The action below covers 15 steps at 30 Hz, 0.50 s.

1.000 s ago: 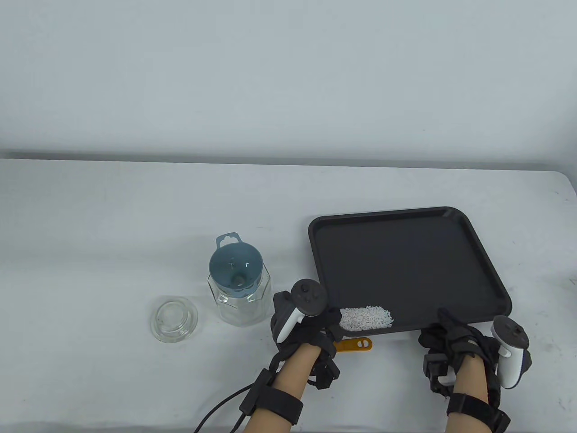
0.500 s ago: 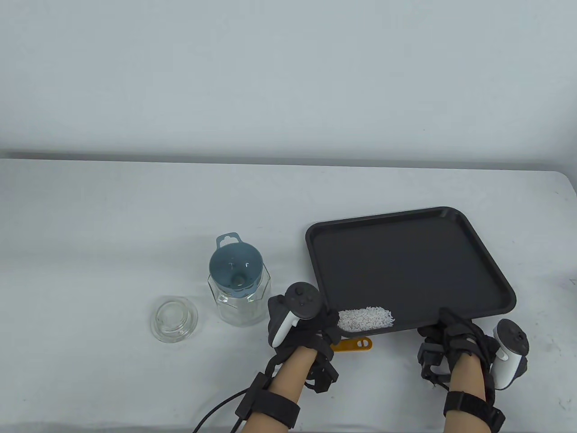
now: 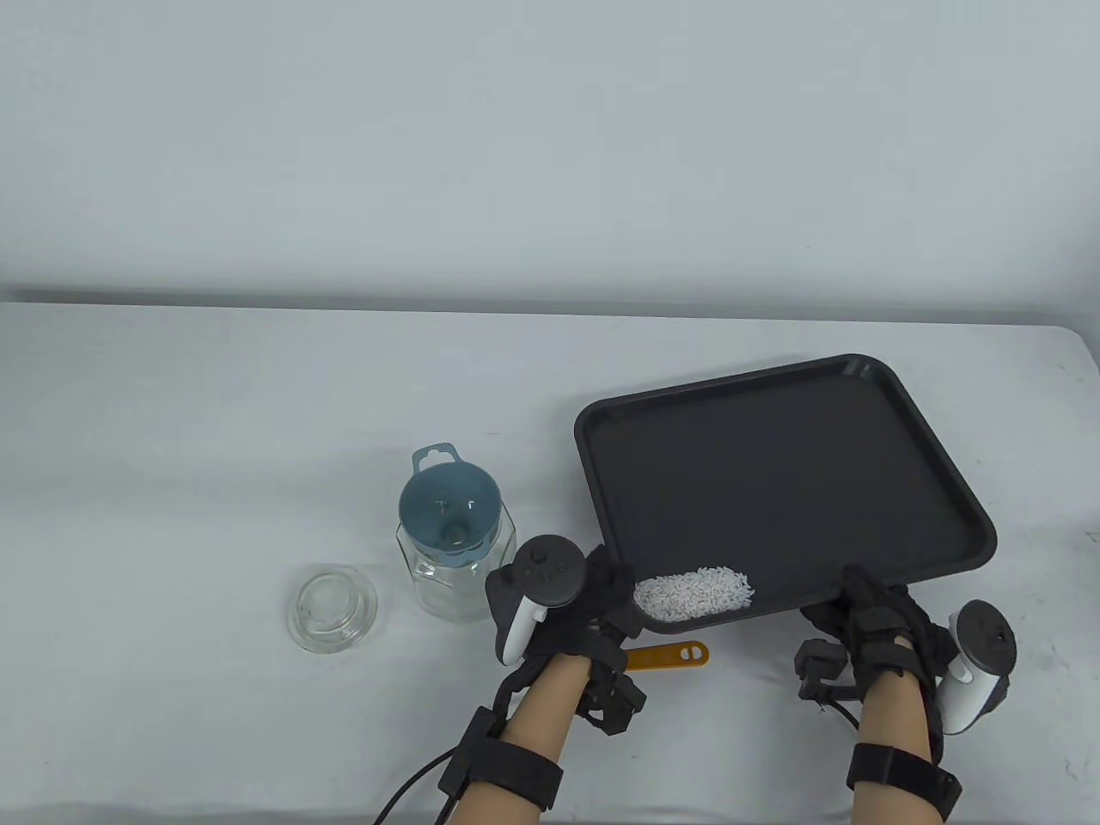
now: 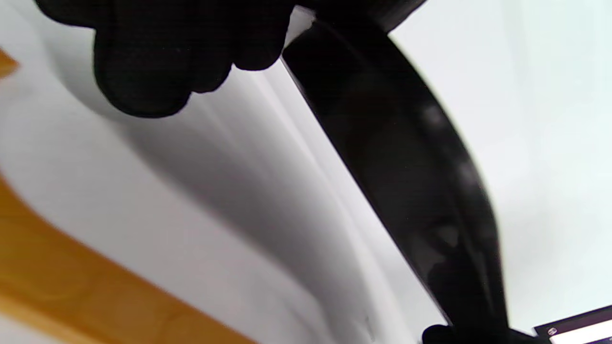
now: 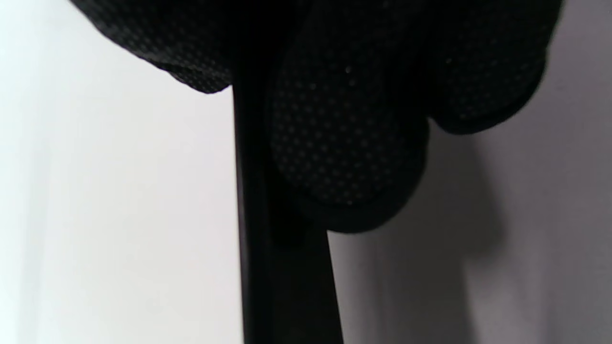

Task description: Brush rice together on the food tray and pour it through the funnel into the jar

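Observation:
A black food tray (image 3: 773, 481) hangs lifted off the table, tilted, with a small white heap of rice (image 3: 693, 592) at its near left corner. My left hand (image 3: 606, 593) grips that near left corner; my right hand (image 3: 859, 606) grips the near edge further right. In the left wrist view the tray's edge (image 4: 397, 157) runs diagonally under the gloved fingers (image 4: 158, 57). The right wrist view shows fingers (image 5: 354, 134) curled round the tray's dark rim (image 5: 248, 239). A glass jar (image 3: 455, 563) with a blue funnel (image 3: 449, 507) in its mouth stands left of the tray.
An orange brush handle (image 3: 670, 656) lies on the table under the tray's near edge, seen blurred as the orange handle (image 4: 71, 267) in the left wrist view. The glass jar lid (image 3: 332, 608) sits left of the jar. A cable trails from my left wrist.
Both hands have raised the tray from the table; its far edge has risen and it has shifted slightly left toward the jar. The rice has stayed at the near left corner.

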Each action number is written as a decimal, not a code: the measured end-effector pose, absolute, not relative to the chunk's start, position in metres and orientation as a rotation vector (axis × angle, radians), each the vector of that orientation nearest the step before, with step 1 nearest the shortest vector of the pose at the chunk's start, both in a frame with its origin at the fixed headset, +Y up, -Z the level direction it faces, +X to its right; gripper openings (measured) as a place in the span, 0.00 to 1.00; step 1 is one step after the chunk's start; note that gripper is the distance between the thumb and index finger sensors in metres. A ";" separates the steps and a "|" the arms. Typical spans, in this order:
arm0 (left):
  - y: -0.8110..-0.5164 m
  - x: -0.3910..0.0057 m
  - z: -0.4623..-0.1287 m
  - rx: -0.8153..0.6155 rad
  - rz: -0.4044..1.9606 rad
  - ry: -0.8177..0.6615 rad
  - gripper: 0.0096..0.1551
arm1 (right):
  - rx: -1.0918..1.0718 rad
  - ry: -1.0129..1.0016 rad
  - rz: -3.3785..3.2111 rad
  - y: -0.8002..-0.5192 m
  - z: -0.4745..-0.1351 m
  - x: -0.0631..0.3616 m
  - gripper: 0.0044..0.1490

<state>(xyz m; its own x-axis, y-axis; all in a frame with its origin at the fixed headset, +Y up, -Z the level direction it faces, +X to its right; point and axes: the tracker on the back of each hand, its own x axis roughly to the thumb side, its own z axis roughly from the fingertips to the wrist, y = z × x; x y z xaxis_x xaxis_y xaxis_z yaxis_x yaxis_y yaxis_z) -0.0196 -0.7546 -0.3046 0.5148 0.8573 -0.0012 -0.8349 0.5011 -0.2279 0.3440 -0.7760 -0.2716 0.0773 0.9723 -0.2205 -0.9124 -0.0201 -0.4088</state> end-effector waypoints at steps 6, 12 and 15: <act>-0.724 -0.019 -0.299 -0.113 1.101 -0.188 0.39 | -0.441 -0.184 1.461 -0.760 -0.272 0.346 0.30; -0.688 -0.026 -0.291 -0.083 1.250 -0.244 0.40 | -0.336 -0.215 1.395 -0.739 -0.275 0.340 0.31; -0.670 -0.034 -0.286 -0.088 1.297 -0.256 0.45 | -0.269 -0.226 1.382 -0.726 -0.278 0.331 0.31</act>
